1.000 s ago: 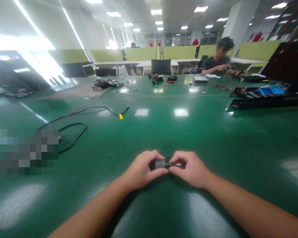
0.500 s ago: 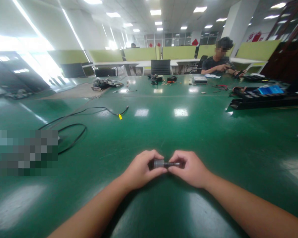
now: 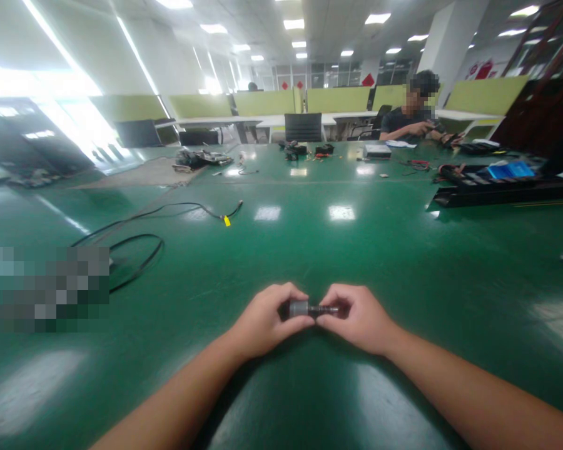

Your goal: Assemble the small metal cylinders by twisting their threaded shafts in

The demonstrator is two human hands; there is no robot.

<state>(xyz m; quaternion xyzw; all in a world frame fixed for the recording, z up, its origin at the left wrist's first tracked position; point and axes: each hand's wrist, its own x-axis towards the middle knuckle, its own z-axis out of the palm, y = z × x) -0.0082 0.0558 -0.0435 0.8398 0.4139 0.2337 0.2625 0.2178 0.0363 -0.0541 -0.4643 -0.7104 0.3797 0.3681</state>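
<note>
Motor [image 3: 299,309] with slim shaft [image 3: 326,310] lies sideways between both hands, near edge of green table [image 3: 281,250]. Left hand [image 3: 271,320] grips its body; right hand [image 3: 355,317] pinches the shaft.

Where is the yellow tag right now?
In the head view, the yellow tag is left of center on the green table, by the tip of the black cable, beyond the left hand.

Glossy green table [image 3: 281,250]; black cable [image 3: 178,204] with yellow tag [image 3: 226,220] at left, dark electronic parts [image 3: 294,150] toward far edge.
</note>
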